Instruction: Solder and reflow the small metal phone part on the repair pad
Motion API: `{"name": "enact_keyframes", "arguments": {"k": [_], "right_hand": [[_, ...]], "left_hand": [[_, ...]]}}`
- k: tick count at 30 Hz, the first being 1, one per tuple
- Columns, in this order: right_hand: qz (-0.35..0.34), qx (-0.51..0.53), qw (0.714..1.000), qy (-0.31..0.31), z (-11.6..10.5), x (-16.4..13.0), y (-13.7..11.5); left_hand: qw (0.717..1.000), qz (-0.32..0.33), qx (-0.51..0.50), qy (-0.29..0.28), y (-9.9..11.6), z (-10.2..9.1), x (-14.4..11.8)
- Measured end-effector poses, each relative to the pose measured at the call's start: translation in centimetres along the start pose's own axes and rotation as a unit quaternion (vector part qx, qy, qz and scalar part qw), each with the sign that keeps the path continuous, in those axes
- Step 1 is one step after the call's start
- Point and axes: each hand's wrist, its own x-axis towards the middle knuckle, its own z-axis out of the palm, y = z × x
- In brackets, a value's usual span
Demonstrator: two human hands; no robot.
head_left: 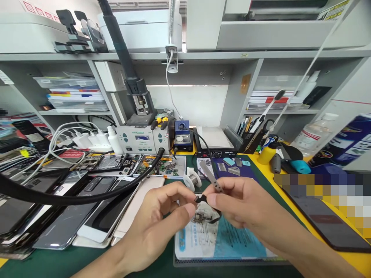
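Across the far side, a gray shelf [203, 56]; nearer, a green mat [162, 266], with a row of phones [78, 204] to the left. Centered near, a blue-and-white booklet [199, 245], and above it both hands, drawn close together. In the right hand [242, 197], metal tweezers [209, 173] tucked in the grasp and slanting far and left, plus a black strip [202, 198] pinched at the thumb. At the left hand [160, 218], thumb and forefinger narrowly spaced by the strip's left end; too small to tell whether gripped or only touched. Between the two sets of fingertips, then, with the long axis roughly left to right, and nearer to the right hand, partly covered by it. In looks, dark, thin, bent. Just to the near side, a small circuit board [198, 218], brownish and crowded with tiny metallic parts.
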Motion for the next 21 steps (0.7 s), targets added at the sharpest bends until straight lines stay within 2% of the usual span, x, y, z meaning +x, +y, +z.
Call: {"name": "enact_keyframes", "arguments": {"k": [10, 17, 21], "right_hand": [[-0.009, -0.027, 1.000, -0.008, -0.2, 0.3, 0.2], [-0.016, -0.018, 0.999, -0.030, 0.3, 0.2, 0.3], [-0.019, -0.013, 1.000, -0.017, 1.0, 0.4, 0.4]], "left_hand": [[1.000, 0.010, -0.010, 0.001, 0.2, 0.5, 0.4], [0.998, 0.029, -0.030, 0.037, -0.3, 0.2, 0.7], [0.998, 0.042, -0.014, 0.043, -0.2, 0.1, 0.8]]}}
